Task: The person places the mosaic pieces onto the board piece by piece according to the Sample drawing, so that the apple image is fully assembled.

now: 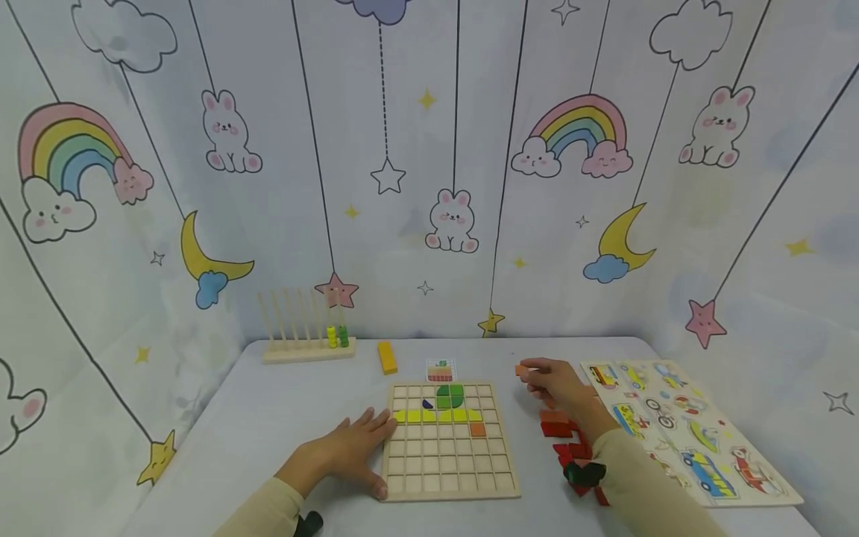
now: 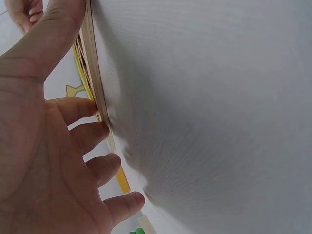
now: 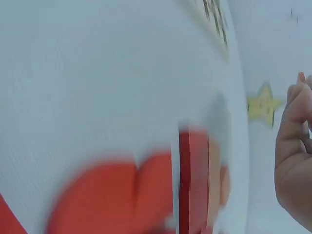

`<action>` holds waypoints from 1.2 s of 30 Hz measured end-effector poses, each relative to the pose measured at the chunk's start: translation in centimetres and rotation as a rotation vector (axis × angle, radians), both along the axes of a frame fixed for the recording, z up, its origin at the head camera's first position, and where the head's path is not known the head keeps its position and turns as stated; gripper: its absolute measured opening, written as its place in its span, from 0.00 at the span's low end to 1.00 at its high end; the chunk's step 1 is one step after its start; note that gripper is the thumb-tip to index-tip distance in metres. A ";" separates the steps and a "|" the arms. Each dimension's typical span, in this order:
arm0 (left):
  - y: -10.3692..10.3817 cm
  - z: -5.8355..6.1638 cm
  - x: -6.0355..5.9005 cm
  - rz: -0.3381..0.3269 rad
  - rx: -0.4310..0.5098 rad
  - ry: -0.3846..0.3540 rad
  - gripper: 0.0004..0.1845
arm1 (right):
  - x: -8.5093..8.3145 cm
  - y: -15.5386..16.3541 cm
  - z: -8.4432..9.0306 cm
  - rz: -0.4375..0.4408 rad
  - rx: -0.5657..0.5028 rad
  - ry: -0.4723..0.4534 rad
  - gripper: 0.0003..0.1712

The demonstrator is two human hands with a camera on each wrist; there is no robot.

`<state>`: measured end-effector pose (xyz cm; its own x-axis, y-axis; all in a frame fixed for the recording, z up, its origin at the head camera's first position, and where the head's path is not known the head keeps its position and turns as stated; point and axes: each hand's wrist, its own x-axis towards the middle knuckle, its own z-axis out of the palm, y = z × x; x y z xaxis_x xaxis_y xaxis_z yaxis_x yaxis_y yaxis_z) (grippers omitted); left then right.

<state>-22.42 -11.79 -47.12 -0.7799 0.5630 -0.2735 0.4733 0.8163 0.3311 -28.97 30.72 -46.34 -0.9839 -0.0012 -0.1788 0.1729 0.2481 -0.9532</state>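
My left hand (image 1: 349,451) rests with spread fingers along the left side of a wooden grid board (image 1: 451,497), its thumb at the near corner. In the left wrist view, the fingertips (image 2: 100,130) and thumb meet the board's edge. Small tiles lie in the grid: a yellow row (image 1: 436,416), green pieces (image 1: 450,397) above it, a dark blue piece (image 1: 427,404) and one orange square (image 1: 477,429) below. Right of the board, my right hand (image 1: 557,384) pinches a small orange tile (image 1: 520,370) between thumb and fingers. That tile (image 3: 301,78) also shows at the right wrist view's edge.
Red blocks (image 1: 570,451) and a few orange ones lie under my right forearm. Beside them is a picture puzzle board (image 1: 772,488). Behind the grid stand a picture card (image 1: 441,371), a yellow-orange block (image 1: 387,358) and a pegged bead rack (image 1: 309,350).
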 end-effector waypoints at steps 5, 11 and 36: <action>-0.1 -0.1 -0.1 -0.007 0.007 0.002 0.64 | 1.5 -4.0 0.2 0.102 0.046 -0.016 0.24; 0.0 0.0 -0.2 -0.007 0.006 -0.001 0.64 | 3.9 -6.8 0.3 0.312 0.175 -0.019 0.20; 0.0 0.0 -0.1 -0.002 -0.007 0.001 0.64 | 6.7 -7.8 -1.7 0.397 0.464 0.058 0.16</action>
